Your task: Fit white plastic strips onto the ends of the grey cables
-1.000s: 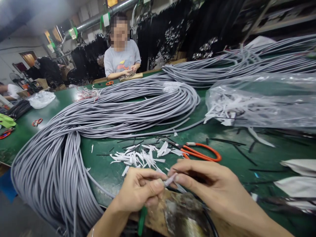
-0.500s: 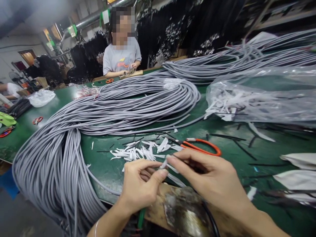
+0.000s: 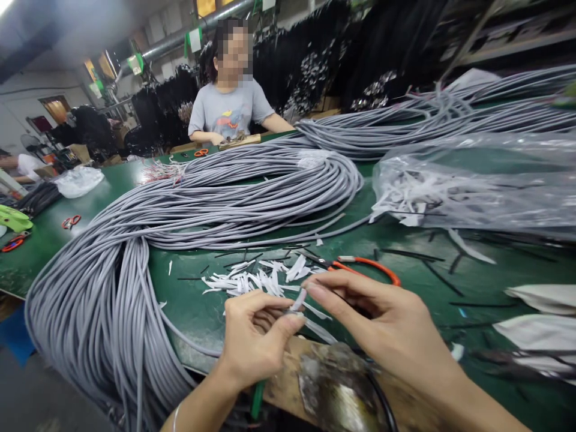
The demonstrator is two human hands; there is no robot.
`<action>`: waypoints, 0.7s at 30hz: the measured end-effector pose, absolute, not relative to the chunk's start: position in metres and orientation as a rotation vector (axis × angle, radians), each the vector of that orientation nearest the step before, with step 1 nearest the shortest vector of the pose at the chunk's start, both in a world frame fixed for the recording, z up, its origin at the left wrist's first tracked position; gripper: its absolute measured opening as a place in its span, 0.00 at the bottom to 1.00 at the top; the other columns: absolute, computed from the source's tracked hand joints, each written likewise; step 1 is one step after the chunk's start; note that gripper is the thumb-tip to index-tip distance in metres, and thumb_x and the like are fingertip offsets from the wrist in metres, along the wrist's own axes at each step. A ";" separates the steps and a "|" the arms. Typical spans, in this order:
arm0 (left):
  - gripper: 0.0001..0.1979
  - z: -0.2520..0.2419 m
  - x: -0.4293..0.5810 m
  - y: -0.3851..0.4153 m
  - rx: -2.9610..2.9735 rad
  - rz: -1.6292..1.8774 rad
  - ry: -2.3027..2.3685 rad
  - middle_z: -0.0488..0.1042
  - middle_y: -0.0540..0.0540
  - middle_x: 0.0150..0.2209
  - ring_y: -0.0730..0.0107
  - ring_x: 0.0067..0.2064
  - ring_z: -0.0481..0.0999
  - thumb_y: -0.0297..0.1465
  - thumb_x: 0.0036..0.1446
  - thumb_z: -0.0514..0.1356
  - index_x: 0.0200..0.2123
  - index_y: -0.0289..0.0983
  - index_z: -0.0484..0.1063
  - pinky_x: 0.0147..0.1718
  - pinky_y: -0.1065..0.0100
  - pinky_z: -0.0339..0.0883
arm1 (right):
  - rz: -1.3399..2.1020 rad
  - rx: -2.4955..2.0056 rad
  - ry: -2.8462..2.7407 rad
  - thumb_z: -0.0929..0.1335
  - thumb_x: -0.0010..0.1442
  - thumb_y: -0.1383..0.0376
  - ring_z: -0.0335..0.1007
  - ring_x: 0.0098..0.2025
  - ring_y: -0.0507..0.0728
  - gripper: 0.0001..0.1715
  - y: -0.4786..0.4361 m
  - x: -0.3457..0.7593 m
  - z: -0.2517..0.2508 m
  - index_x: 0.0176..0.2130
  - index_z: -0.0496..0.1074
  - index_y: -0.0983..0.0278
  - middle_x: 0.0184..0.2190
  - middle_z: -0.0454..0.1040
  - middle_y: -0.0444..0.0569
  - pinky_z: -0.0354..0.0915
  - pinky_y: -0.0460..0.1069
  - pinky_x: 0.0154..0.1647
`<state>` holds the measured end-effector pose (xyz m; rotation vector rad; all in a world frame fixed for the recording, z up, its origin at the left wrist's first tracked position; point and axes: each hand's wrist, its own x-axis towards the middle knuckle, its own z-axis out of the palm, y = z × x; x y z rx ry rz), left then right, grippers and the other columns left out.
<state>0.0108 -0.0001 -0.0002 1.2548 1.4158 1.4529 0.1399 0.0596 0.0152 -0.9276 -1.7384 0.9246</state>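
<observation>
My left hand (image 3: pixel 254 342) is closed, thumb against forefinger, around a grey cable; a single strand runs across the table edge into its back side. A short pale grey end (image 3: pixel 299 299) stands out from these fingers. My right hand (image 3: pixel 382 318) pinches the tip of that end between thumb and forefinger; whether a strip is wrapped on it is too small to tell. White strips (image 3: pixel 252 279) lie just beyond both hands. Orange-handled scissors (image 3: pixel 373 266) rest behind my right fingers. Under the hands sits a wooden board (image 3: pixel 281 381) with a stained metal lump (image 3: pixel 337 384).
Thick bundles of grey cable (image 3: pixel 234 198) fill the table's left and middle and hang over its edge. A clear plastic bag (image 3: pixel 486 192) with white scraps lies right. Black offcuts (image 3: pixel 441 276) are scattered. Across the table sits a co-worker (image 3: pixel 234 108). More scissors (image 3: pixel 71 222) lie left.
Both my hands stay nearly in place, the right fingertips shifted slightly at the cable end. Across the table, the co-worker has stretched one arm out sideways toward the cables.
</observation>
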 end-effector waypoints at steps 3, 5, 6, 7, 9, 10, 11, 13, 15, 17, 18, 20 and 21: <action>0.09 0.001 0.012 0.000 1.234 1.444 1.423 0.67 0.49 0.20 0.78 0.17 0.62 0.33 0.45 0.62 0.25 0.30 0.76 0.15 0.75 0.55 | 0.945 -0.937 -1.766 0.68 0.52 0.53 0.67 0.19 0.52 0.15 0.060 0.144 0.011 0.28 0.75 0.62 0.19 0.73 0.45 0.65 0.45 0.18; 0.10 0.001 0.012 0.000 1.234 1.436 1.441 0.67 0.48 0.20 0.78 0.17 0.61 0.34 0.45 0.62 0.25 0.31 0.76 0.15 0.75 0.55 | 0.952 -0.945 -1.790 0.67 0.53 0.54 0.66 0.19 0.52 0.15 0.060 0.146 0.009 0.29 0.76 0.62 0.19 0.73 0.45 0.64 0.46 0.18; 0.10 0.001 0.012 0.000 1.233 1.434 1.447 0.67 0.48 0.20 0.79 0.18 0.61 0.34 0.45 0.62 0.26 0.31 0.76 0.15 0.75 0.54 | 0.948 -0.949 -1.802 0.67 0.53 0.54 0.65 0.19 0.52 0.15 0.060 0.146 0.009 0.30 0.76 0.62 0.19 0.72 0.45 0.64 0.46 0.18; 0.10 0.001 0.012 0.000 1.234 1.434 1.448 0.68 0.48 0.20 0.79 0.18 0.61 0.34 0.45 0.62 0.26 0.31 0.76 0.15 0.75 0.54 | 0.939 -0.951 -1.813 0.67 0.53 0.54 0.65 0.18 0.52 0.14 0.060 0.147 0.009 0.30 0.76 0.61 0.19 0.72 0.45 0.63 0.45 0.17; 0.10 0.001 0.012 -0.001 1.237 1.443 1.444 0.69 0.47 0.20 0.78 0.18 0.62 0.33 0.46 0.61 0.26 0.31 0.76 0.15 0.76 0.55 | 0.899 -0.943 -1.847 0.67 0.54 0.55 0.63 0.18 0.52 0.13 0.059 0.148 0.009 0.30 0.76 0.61 0.18 0.70 0.44 0.61 0.45 0.16; 0.10 0.001 0.012 -0.001 1.236 1.452 1.446 0.69 0.47 0.21 0.78 0.18 0.62 0.33 0.46 0.61 0.27 0.31 0.76 0.16 0.76 0.55 | 0.863 -0.940 -1.870 0.67 0.54 0.56 0.62 0.17 0.51 0.12 0.059 0.148 0.010 0.31 0.76 0.60 0.17 0.69 0.43 0.61 0.45 0.16; 0.10 0.001 0.011 -0.001 1.235 1.460 1.450 0.70 0.46 0.21 0.78 0.18 0.63 0.33 0.46 0.61 0.27 0.31 0.77 0.15 0.76 0.55 | 0.822 -0.934 -1.894 0.67 0.54 0.57 0.61 0.16 0.51 0.11 0.058 0.148 0.010 0.32 0.77 0.60 0.16 0.68 0.43 0.60 0.45 0.15; 0.10 0.000 0.011 0.000 1.222 1.482 1.466 0.71 0.46 0.21 0.78 0.18 0.63 0.33 0.46 0.62 0.28 0.30 0.76 0.15 0.76 0.56 | 0.738 -0.926 -1.930 0.66 0.55 0.59 0.58 0.14 0.50 0.11 0.056 0.149 0.010 0.34 0.77 0.59 0.15 0.66 0.42 0.58 0.45 0.14; 0.11 -0.001 0.012 0.000 1.203 1.506 1.482 0.71 0.45 0.21 0.77 0.19 0.64 0.34 0.45 0.62 0.27 0.30 0.76 0.16 0.76 0.57 | 0.681 -0.914 -1.950 0.66 0.54 0.61 0.59 0.14 0.50 0.12 0.054 0.148 0.007 0.37 0.77 0.60 0.16 0.68 0.42 0.59 0.45 0.15; 0.11 -0.001 0.012 0.000 1.189 1.520 1.486 0.71 0.46 0.21 0.77 0.19 0.64 0.34 0.46 0.62 0.27 0.30 0.76 0.16 0.76 0.58 | 0.639 -0.899 -1.947 0.66 0.54 0.63 0.61 0.15 0.50 0.13 0.053 0.147 0.004 0.38 0.77 0.60 0.18 0.71 0.43 0.61 0.46 0.16; 0.11 -0.002 0.012 0.001 1.186 1.523 1.485 0.71 0.46 0.21 0.77 0.19 0.64 0.34 0.46 0.62 0.27 0.30 0.76 0.16 0.76 0.58 | 0.618 -0.888 -1.943 0.65 0.54 0.63 0.62 0.15 0.50 0.13 0.053 0.147 0.003 0.39 0.77 0.60 0.20 0.73 0.44 0.62 0.46 0.17; 0.10 -0.002 0.012 0.001 1.184 1.523 1.479 0.70 0.47 0.20 0.78 0.18 0.63 0.34 0.46 0.62 0.27 0.30 0.75 0.15 0.76 0.57 | 0.570 -0.844 -1.938 0.65 0.54 0.64 0.63 0.15 0.50 0.14 0.053 0.145 0.001 0.40 0.76 0.60 0.24 0.76 0.45 0.64 0.46 0.18; 0.10 -0.002 0.012 0.001 1.182 1.522 1.476 0.69 0.47 0.20 0.79 0.18 0.62 0.33 0.47 0.62 0.28 0.30 0.75 0.15 0.77 0.56 | 0.547 -0.822 -1.941 0.65 0.55 0.65 0.64 0.15 0.50 0.14 0.053 0.145 0.001 0.40 0.76 0.60 0.25 0.77 0.46 0.64 0.46 0.19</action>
